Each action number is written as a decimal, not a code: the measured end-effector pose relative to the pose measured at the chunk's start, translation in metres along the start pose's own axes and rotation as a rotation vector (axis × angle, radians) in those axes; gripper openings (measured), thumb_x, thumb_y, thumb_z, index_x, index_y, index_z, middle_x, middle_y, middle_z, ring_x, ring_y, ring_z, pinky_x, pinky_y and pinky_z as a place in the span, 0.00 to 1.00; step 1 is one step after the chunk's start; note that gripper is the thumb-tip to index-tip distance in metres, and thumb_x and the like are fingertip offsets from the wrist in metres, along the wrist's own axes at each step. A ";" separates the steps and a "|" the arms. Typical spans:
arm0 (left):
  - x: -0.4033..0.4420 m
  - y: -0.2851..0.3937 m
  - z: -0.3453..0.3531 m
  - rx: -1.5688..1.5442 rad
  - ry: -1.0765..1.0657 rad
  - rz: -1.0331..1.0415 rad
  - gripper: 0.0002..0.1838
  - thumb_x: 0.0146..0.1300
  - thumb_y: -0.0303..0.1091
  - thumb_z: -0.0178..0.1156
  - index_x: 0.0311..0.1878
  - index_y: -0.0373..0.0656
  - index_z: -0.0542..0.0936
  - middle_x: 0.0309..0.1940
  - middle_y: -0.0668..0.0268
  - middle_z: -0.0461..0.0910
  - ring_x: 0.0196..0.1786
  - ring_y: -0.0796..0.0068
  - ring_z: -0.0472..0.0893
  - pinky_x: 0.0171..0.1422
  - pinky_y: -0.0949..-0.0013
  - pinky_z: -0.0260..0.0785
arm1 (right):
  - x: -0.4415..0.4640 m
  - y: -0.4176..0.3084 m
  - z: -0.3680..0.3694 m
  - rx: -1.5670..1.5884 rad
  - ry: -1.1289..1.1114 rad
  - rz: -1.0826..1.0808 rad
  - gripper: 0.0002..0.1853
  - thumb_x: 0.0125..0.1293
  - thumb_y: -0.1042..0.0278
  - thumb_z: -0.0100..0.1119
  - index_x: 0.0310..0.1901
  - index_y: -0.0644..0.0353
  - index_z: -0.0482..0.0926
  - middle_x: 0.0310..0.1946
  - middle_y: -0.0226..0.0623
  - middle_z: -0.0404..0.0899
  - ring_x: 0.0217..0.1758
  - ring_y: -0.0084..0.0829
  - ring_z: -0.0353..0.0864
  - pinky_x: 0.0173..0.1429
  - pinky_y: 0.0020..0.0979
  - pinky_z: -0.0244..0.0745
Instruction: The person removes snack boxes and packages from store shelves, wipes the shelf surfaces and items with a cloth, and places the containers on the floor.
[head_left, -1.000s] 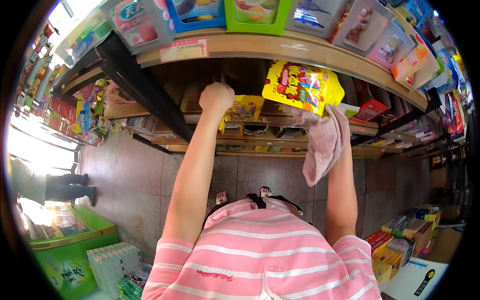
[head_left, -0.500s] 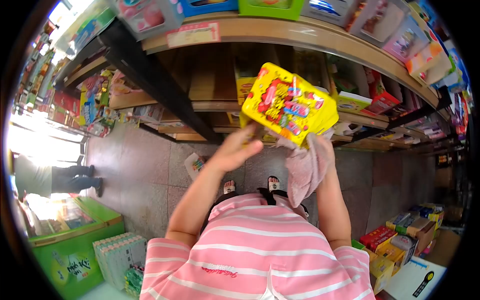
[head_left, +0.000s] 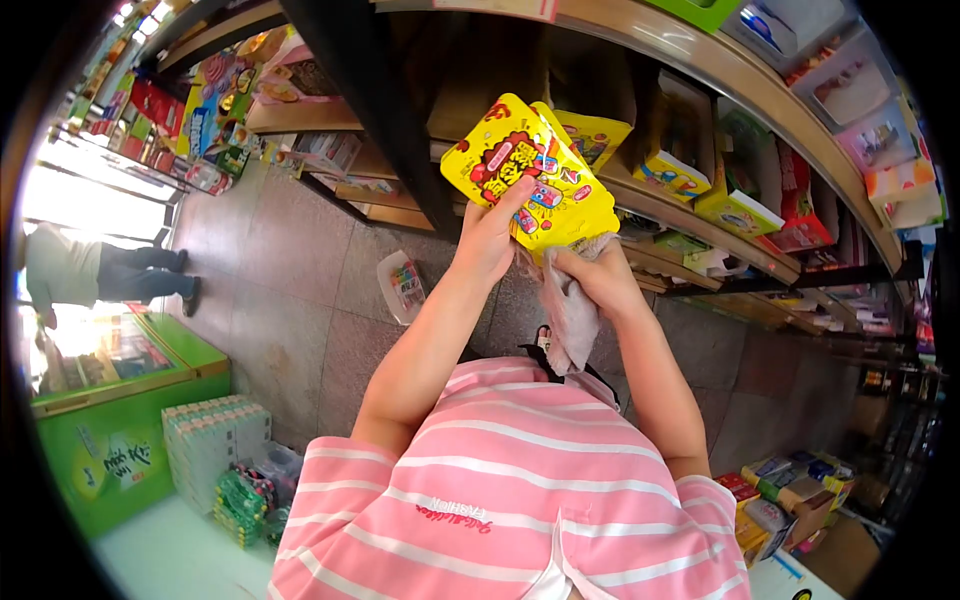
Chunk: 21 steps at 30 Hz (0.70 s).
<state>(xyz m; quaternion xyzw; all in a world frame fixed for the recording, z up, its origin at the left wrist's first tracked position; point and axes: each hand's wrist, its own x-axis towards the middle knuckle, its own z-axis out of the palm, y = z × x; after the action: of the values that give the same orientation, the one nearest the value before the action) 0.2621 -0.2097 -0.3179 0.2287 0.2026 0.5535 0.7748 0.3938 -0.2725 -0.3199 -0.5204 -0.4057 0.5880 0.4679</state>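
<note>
Yellow packets (head_left: 535, 190), likely light, pliable, slick, best held by opposite edges; left hand (head_left: 488, 240), fingers clamped on them; right hand (head_left: 606, 280), fingers closed on cloth (head_left: 570, 325).

To your left, a person (head_left: 95, 268) stands by a green freezer (head_left: 125, 440); a white container (head_left: 402, 287) sits on the floor (head_left: 290, 290).

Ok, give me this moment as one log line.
left hand: holding yellow packets | right hand: holding cloth at packets' lower edge | floor: white tub
</note>
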 end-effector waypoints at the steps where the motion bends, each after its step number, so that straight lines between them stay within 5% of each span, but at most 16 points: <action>1: 0.004 0.002 -0.004 -0.003 0.008 0.013 0.17 0.57 0.27 0.55 0.51 0.38 0.69 0.45 0.63 0.74 0.46 0.73 0.76 0.50 0.69 0.70 | -0.004 0.000 -0.003 -0.022 -0.004 0.021 0.21 0.50 0.77 0.57 0.48 0.65 0.69 0.42 0.34 0.74 0.41 0.24 0.74 0.45 0.26 0.69; 3: 0.010 0.004 -0.016 0.032 0.138 0.044 0.16 0.57 0.27 0.56 0.49 0.37 0.70 0.44 0.63 0.75 0.45 0.73 0.76 0.50 0.70 0.70 | -0.018 -0.005 -0.019 0.026 0.026 0.033 0.21 0.49 0.77 0.57 0.48 0.65 0.69 0.41 0.35 0.75 0.42 0.25 0.75 0.47 0.27 0.69; 7: 0.003 0.014 -0.029 0.253 0.043 -0.040 0.16 0.54 0.26 0.59 0.47 0.35 0.72 0.40 0.63 0.77 0.40 0.75 0.77 0.46 0.70 0.70 | -0.034 -0.016 -0.052 0.078 0.197 -0.072 0.23 0.46 0.79 0.54 0.48 0.66 0.69 0.39 0.35 0.76 0.40 0.26 0.75 0.45 0.27 0.71; 13: -0.004 0.017 -0.043 0.396 0.067 -0.216 0.16 0.52 0.25 0.61 0.45 0.35 0.73 0.37 0.62 0.78 0.38 0.73 0.78 0.43 0.69 0.72 | -0.045 -0.052 -0.041 0.036 0.588 -0.555 0.17 0.54 0.79 0.51 0.47 0.68 0.68 0.40 0.37 0.74 0.40 0.27 0.75 0.45 0.28 0.70; 17: -0.008 0.017 -0.035 0.460 0.009 -0.245 0.15 0.51 0.24 0.61 0.43 0.35 0.74 0.36 0.62 0.78 0.36 0.73 0.78 0.40 0.70 0.71 | -0.048 -0.057 -0.012 -0.155 0.269 -0.488 0.17 0.59 0.76 0.48 0.51 0.68 0.66 0.42 0.39 0.74 0.39 0.28 0.76 0.44 0.28 0.71; 18: -0.008 0.014 -0.033 0.514 -0.034 -0.232 0.15 0.50 0.24 0.61 0.43 0.34 0.74 0.36 0.62 0.78 0.35 0.74 0.78 0.38 0.71 0.71 | -0.035 -0.041 -0.015 -0.334 0.086 -0.398 0.18 0.56 0.77 0.48 0.50 0.66 0.68 0.45 0.41 0.72 0.46 0.31 0.74 0.49 0.32 0.69; 19: -0.007 0.019 -0.025 0.862 0.003 -0.418 0.16 0.47 0.26 0.62 0.42 0.35 0.74 0.34 0.62 0.78 0.34 0.76 0.77 0.39 0.72 0.70 | -0.021 -0.042 0.005 -0.775 0.087 -0.543 0.21 0.51 0.77 0.49 0.50 0.61 0.69 0.51 0.47 0.68 0.55 0.39 0.68 0.56 0.39 0.63; 20: -0.013 0.001 -0.034 0.973 -0.123 -0.133 0.18 0.45 0.26 0.62 0.42 0.35 0.74 0.33 0.61 0.78 0.37 0.69 0.78 0.42 0.68 0.70 | -0.007 -0.020 0.014 -1.105 0.087 -0.683 0.21 0.47 0.69 0.52 0.47 0.56 0.71 0.54 0.51 0.62 0.62 0.50 0.55 0.60 0.54 0.52; 21: -0.016 -0.007 -0.038 1.173 -0.184 0.240 0.18 0.44 0.26 0.61 0.42 0.35 0.74 0.34 0.60 0.78 0.38 0.64 0.77 0.43 0.66 0.69 | -0.003 -0.020 0.029 -1.107 0.115 -0.693 0.21 0.47 0.67 0.52 0.47 0.50 0.71 0.56 0.50 0.62 0.64 0.49 0.54 0.58 0.56 0.53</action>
<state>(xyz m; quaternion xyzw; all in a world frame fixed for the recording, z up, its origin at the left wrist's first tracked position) 0.2416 -0.2218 -0.3518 0.6860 0.3788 0.4109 0.4659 0.3675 -0.2701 -0.2957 -0.5540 -0.7669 0.0789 0.3142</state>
